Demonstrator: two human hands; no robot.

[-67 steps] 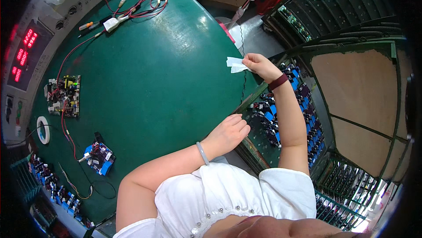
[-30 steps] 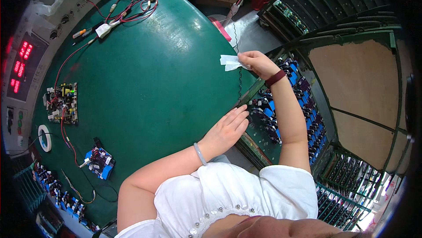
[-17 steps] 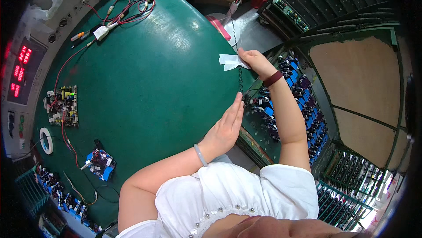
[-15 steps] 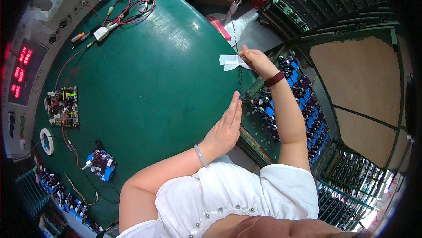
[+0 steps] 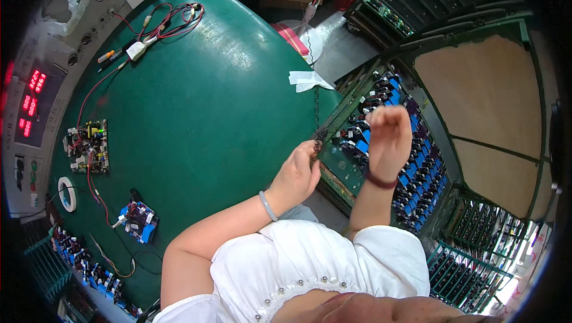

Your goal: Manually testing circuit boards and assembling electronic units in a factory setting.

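observed a coiled black cord (image 5: pixel 316 111) at the right edge of the green bench top (image 5: pixel 208 102), apparently passing beneath white tape (image 5: pixel 305 81) near the corner. found the left hand (image 5: pixel 295 171) closed on the lower coils, pinching them between thumb and fingers. found the right hand (image 5: pixel 390 144) raised over circuit boards (image 5: pixel 424 165) with blue parts, clear of cord and tape, loosely curled; saw nothing in its grasp, but cannot tell from the blur whether touching or parted at the tips. judged the cord light, springy and flexible, likely to stretch under a pull and snag where bunched; best gripped across several turns, not by a single loop. judged the tape thin, limp and easily creased or torn; best taken by a flat corner, away from the wrinkled end.
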